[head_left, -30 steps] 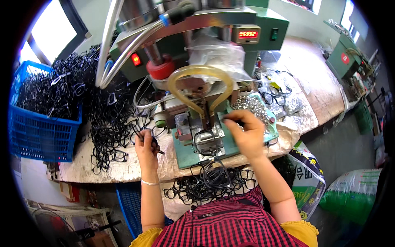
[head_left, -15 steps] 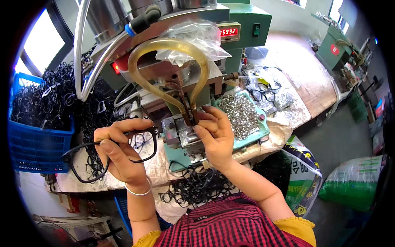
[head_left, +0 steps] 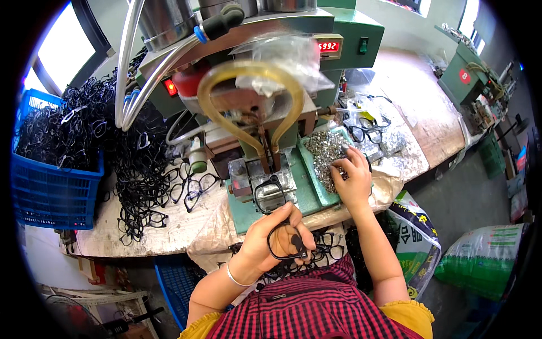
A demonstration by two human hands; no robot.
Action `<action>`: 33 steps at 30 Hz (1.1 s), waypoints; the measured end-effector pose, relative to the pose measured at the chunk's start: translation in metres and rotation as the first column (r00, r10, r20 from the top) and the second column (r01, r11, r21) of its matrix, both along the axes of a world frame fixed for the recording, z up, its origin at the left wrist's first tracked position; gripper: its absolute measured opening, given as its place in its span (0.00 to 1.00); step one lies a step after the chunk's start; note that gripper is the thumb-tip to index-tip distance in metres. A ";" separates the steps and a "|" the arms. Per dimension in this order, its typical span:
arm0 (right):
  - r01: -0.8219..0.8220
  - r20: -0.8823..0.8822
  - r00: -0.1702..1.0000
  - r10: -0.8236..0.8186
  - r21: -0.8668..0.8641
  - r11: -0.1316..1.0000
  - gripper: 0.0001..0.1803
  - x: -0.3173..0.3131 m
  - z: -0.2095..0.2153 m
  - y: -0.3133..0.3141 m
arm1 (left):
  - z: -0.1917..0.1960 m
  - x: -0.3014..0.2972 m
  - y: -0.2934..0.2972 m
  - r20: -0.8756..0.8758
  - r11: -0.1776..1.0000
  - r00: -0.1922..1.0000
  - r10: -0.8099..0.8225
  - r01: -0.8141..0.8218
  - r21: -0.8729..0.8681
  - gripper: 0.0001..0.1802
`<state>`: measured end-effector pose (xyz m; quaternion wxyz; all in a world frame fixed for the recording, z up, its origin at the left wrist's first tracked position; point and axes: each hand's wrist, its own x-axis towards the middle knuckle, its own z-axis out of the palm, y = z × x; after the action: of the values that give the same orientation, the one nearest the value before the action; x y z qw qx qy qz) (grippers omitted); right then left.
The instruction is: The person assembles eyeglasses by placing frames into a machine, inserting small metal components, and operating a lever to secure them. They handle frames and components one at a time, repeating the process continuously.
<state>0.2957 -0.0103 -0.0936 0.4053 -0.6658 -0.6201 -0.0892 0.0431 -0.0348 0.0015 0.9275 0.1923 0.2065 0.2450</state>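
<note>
My left hand [head_left: 274, 237], in front of the machine, is closed round a black eyeglass frame [head_left: 271, 244]. One rim of it points up toward the metal fixture [head_left: 276, 176]; the other lies against my fingers. My right hand [head_left: 354, 179] reaches over a green tray [head_left: 326, 199] of small shiny metal parts [head_left: 322, 153]. Its fingers are bent and apart, with the tips among the parts; whether a tiny piece is between them is too small to see. Above the fixture, a yellowish tube loop [head_left: 299, 107] runs down to two brown prongs [head_left: 271, 152].
A blue basket [head_left: 53, 192] heaped with black eyeglass frames stands at the left. More frames [head_left: 141, 169] are piled beside the green machine [head_left: 355, 34], with others by my lap. Bagged glasses [head_left: 367, 127] lie behind the tray. White-and-green sacks [head_left: 480, 257] stand at the right.
My left hand has brought the eyeglass frame from the left to the front of the fixture and turned it. My right hand has left the prongs for the tray of metal parts.
</note>
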 end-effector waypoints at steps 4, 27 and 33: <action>-0.266 0.187 0.945 0.268 -0.036 0.963 0.06 -0.017 0.014 0.011 | -0.009 -0.003 0.003 0.000 0.998 1.000 -0.004 0.004 0.057 0.20; -0.015 -0.579 0.814 0.039 0.046 0.999 0.07 -0.024 0.010 0.004 | -0.146 -0.159 0.141 -0.097 0.323 -0.329 0.939 0.753 0.572 0.12; 0.135 -0.597 0.794 -0.114 -0.009 0.991 0.06 0.023 -0.006 -0.059 | -0.117 -0.160 0.115 0.009 0.092 -0.265 0.964 0.367 0.926 0.10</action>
<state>0.3186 -0.0697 -0.0991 0.5839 -0.6924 -0.4147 0.0875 -0.1170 0.0804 -0.1158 -0.0315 0.6023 0.6420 0.4733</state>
